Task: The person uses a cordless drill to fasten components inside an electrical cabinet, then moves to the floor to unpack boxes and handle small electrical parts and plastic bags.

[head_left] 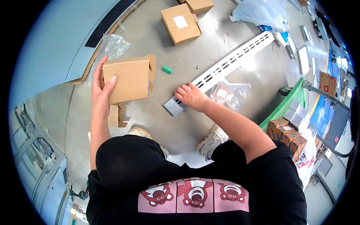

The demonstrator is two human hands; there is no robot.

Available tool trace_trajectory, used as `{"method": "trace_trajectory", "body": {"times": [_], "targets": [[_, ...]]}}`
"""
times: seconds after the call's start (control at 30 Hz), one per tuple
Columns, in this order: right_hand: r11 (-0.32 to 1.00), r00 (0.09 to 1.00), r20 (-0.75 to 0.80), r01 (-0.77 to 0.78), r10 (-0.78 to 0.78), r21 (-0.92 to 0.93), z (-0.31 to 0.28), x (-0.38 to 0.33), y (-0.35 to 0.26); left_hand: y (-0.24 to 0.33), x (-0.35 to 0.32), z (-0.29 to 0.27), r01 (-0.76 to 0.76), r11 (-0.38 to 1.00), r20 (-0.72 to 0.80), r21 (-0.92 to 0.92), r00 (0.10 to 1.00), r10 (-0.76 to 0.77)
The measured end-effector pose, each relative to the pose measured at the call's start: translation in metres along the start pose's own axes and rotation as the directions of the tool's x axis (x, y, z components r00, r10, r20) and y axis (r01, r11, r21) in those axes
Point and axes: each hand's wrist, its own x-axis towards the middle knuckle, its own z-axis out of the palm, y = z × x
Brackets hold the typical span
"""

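Person crouched or seated low over a grey floor (157, 45); two pale shoes show below the hands.

Left hand (100, 92) grips a small brown cardboard box (127, 80) by its left edge, thumb across the front face, fingers wrapped behind. Box is lifted off the floor, tilted slightly, its flap open on the right side. Held like this, the open end faces the right hand and the middle of the floor, likely for easy loading.

Right hand (190, 95) lies palm down, fingers curled, on the near end of a long white slotted metal rail (228, 63). Cannot tell whether the fingers pinch the rail or only press on it. A grey end piece (173, 107) sits right at that end, just under the hand.

Rail lies flat on the floor. Long axis runs from lower left, at the hand, to upper right, the far end pointing away from the person. Slots run in rows along its length.

Nearby: green small part (167, 69) and a screw (197, 67) between box and rail; clear plastic bag (229, 93) touching the rail's near side; another closed cardboard box (180, 23) farther off; flattened cardboard (115, 116) under the left forearm.
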Motion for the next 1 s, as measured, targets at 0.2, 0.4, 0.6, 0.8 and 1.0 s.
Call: {"method": "trace_trajectory", "body": {"times": [0.2,0.4,0.6,0.8,1.0], "targets": [[0.972,0.972,0.054,0.23,-0.227,-0.048,0.012,-0.045,-0.009,-0.002,-0.001,-0.029,0.011,0.995,-0.078,-0.097,0.997,-0.019],[0.981,0.99,-0.011,0.144,-0.143,0.13,0.01,-0.041,0.011,-0.002,-0.008,-0.043,-0.02,0.995,-0.142,-0.098,0.99,0.006],[0.48,0.386,-0.285,-0.683,0.877,0.551,-0.09,0.089,0.12,0.002,-0.024,-0.046,0.012,0.987,-0.159,-0.16,0.987,-0.038],[0.197,0.259,0.032,-0.804,0.965,0.56,-0.103,0.14,0.146,0.002,-0.027,-0.056,-0.032,0.988,-0.171,-0.151,0.985,0.006],[0.125,0.74,0.013,-0.13,0.672,0.984,-0.18,0.034,0.19,-0.005,-0.042,-0.073,0.012,0.979,-0.223,-0.203,0.973,-0.059]]}}
